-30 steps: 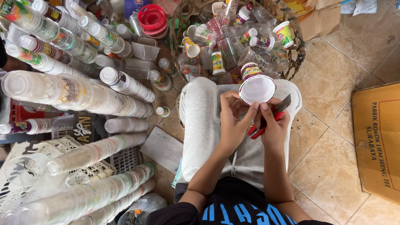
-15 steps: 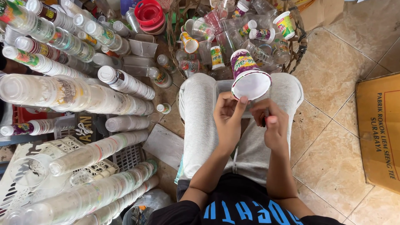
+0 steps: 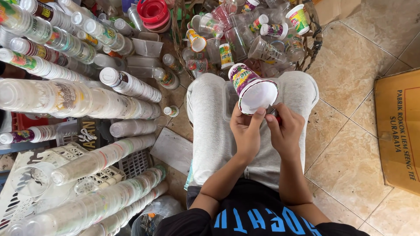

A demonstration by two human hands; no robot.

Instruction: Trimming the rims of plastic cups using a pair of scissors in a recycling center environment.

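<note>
My left hand [image 3: 246, 131] grips the rim of a plastic cup [image 3: 252, 89] with a purple and green printed label, its white inside turned toward me. My right hand [image 3: 285, 129] is closed beside it on a small red-handled tool [image 3: 278, 118], mostly hidden by the fingers, held against the cup's rim. Both hands work above my lap, over grey trousers [image 3: 210, 131]. A clear plastic tray [image 3: 227, 98] lies between my knees under the cup.
A wicker basket [image 3: 313, 41] of loose printed cups stands ahead. Long stacks of nested clear cups [image 3: 74, 98] lie at left over white plastic crates [image 3: 61, 153]. Red lids [image 3: 152, 11] sit at the top. A cardboard box [image 3: 398, 126] rests on the tiled floor at right.
The cup has tilted and shifted slightly right in my left hand. My right hand has closed in against its rim with the red tool, which showed more plainly a second ago.
</note>
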